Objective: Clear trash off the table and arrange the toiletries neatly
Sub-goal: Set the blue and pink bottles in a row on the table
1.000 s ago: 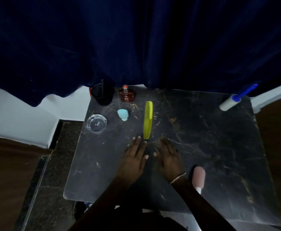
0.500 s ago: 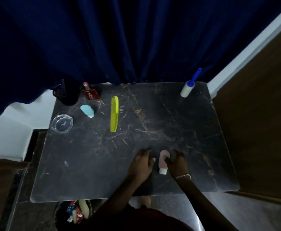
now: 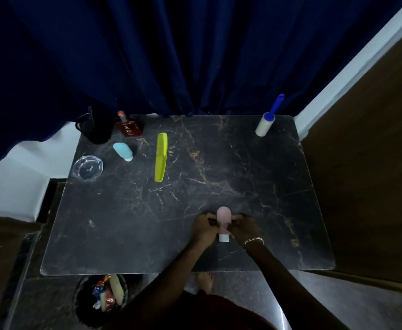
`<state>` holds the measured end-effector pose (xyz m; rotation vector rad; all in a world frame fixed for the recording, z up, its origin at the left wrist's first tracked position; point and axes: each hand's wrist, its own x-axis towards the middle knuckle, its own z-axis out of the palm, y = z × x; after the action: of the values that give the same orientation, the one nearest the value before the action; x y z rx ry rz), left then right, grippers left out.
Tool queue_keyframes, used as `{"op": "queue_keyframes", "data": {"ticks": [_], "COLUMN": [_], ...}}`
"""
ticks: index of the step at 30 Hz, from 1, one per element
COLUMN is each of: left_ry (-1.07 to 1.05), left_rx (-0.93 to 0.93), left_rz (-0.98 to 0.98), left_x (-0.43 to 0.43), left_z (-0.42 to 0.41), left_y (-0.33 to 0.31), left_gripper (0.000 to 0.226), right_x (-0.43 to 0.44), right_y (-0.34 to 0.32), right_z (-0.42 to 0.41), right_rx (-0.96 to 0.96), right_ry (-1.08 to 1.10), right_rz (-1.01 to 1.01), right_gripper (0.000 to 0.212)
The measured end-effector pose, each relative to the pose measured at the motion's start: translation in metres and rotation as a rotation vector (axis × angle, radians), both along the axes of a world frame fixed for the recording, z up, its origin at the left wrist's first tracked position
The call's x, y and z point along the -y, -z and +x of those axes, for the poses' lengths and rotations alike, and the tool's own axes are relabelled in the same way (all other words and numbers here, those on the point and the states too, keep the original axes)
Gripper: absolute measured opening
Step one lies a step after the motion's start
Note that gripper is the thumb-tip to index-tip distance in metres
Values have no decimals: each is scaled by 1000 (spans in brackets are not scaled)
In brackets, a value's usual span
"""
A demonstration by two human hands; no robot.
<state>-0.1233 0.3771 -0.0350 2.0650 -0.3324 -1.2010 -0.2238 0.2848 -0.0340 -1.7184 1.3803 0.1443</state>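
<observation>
Pink bottle [image 3: 224, 216], white cap toward the person, gripped from both sides by the curled fingers of the left hand [image 3: 203, 227] and the right hand [image 3: 243, 227], low over the dark marble table [image 3: 219, 163]. Beyond the fingers, far left: yellow comb [image 3: 161, 157], blue bottle [image 3: 123, 151]. Far right: lint roller [image 3: 265, 123].

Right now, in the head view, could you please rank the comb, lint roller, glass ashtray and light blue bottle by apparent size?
By longest extent, largest first:
1. yellow-green comb and lint roller: about equally long, so I leave them tied
2. glass ashtray
3. light blue bottle
</observation>
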Motion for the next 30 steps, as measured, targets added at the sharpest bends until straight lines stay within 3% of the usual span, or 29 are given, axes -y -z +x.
{"op": "queue_keyframes", "data": {"ticks": [6, 9, 12, 20, 26, 30], "left_ry": [-105, -190, -252, -344, -292, -255], "left_rx": [-15, -24, -34, 71, 153, 198], "left_rz": [-123, -165, -194, -252, -289, -280], "left_x": [-24, -37, -49, -92, -116, -120], "left_z": [43, 70, 102, 195, 263, 293], "left_y": [-1, -3, -7, -7, -3, 1], "left_gripper": [21, 23, 27, 22, 19, 37], "right_x": [-16, -24, -34, -63, -85, -96], "right_y": [-6, -11, -14, -21, -16, -9], "right_z": [40, 69, 105, 208, 287, 317], "right_rx": [109, 132, 207, 328, 317, 252], "right_ry": [-13, -64, -75, -152, -274, -355], "right_rz": [61, 44, 72, 72, -34, -210], "right_gripper": [24, 12, 21, 21, 26, 15]}}
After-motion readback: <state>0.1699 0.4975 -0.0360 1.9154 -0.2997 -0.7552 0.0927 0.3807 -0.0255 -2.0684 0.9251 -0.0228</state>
